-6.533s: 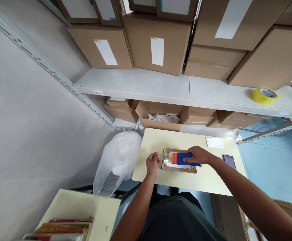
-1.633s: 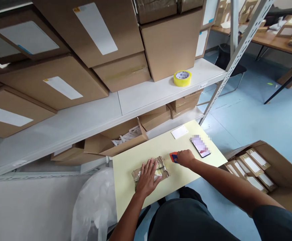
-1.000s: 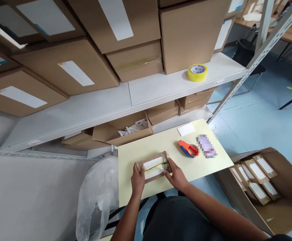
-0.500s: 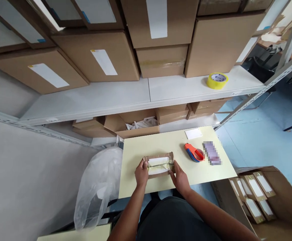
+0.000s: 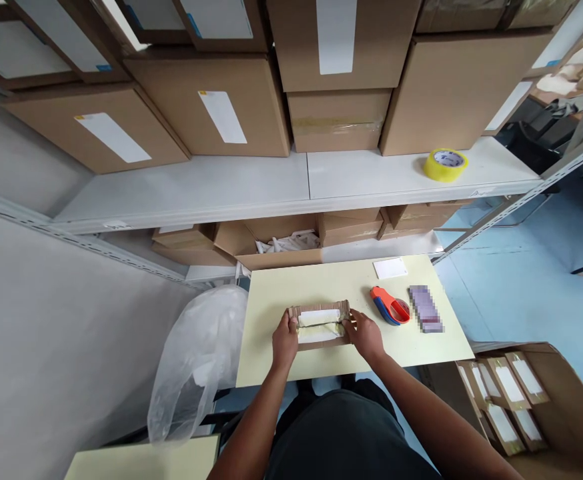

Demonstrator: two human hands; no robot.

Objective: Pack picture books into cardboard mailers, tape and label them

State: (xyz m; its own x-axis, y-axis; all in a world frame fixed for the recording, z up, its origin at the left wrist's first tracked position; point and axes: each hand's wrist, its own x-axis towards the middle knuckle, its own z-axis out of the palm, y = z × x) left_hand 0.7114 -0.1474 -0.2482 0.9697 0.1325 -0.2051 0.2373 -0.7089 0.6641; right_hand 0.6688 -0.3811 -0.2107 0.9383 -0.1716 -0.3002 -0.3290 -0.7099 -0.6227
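Note:
A small brown cardboard box (image 5: 321, 331) with white panels on top and a dark seam across its middle lies at the front of the pale table (image 5: 271, 287). My left hand (image 5: 285, 340) grips its left end, thumb on the near corner. At the right end, my right hand (image 5: 366, 335) has its fingers closed on the box's edge, thumb near the seam. To the right of that hand rests a red and blue tape dispenser (image 5: 384, 305). Beyond it are a blurred purple object (image 5: 425, 309) and a white card (image 5: 390, 268).
Large cartons (image 5: 211, 113) fill the shelf (image 5: 251, 183) ahead, where a yellow tape roll (image 5: 445, 165) sits. Below is an open carton (image 5: 281, 259) with white contents. A clear plastic bag (image 5: 201, 360) hangs left. A big carton (image 5: 576, 393) at right holds several small labelled boxes.
My right hand has shifted its grip, fingers now bent over the box's right end instead of lying along it. My left hand stays on the left end. The view has turned slightly.

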